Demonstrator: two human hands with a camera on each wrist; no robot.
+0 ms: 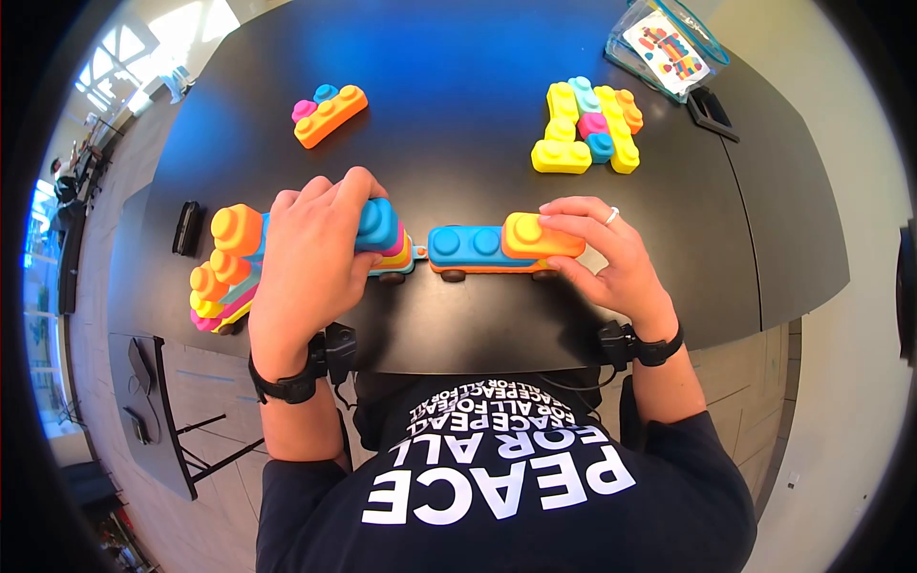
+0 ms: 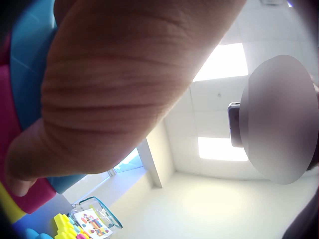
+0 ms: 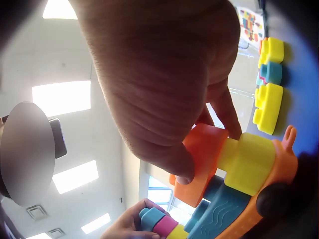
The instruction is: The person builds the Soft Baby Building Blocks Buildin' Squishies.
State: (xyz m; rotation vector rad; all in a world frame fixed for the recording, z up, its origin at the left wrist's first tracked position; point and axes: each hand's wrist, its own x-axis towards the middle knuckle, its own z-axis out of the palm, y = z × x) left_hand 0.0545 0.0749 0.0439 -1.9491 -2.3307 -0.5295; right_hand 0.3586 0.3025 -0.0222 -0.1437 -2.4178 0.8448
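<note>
My left hand [image 1: 320,253] grips a blue block [image 1: 378,224] on a block train car. Under it are magenta [image 2: 30,194] and yellow layers, and the thumb lies against the magenta one. Further left, partly behind this hand, orange blocks [image 1: 236,229] form a stepped stack. My right hand [image 1: 611,256] pinches an orange block [image 3: 202,159] between thumb and fingers, at the right end of the second car. That car has a long blue block [image 1: 465,245] and a yellow block [image 3: 251,162] on an orange wheeled base [image 3: 286,172]. A small link [image 1: 420,252] sits between the cars.
Orange, magenta and blue blocks [image 1: 330,116] lie at the back left. Yellow, blue, magenta and orange blocks [image 1: 562,115] are grouped at the back right. Beyond them are a clear bag [image 1: 669,53] with a picture card and a dark frame [image 1: 713,115]. A black case [image 1: 187,227] lies at the left.
</note>
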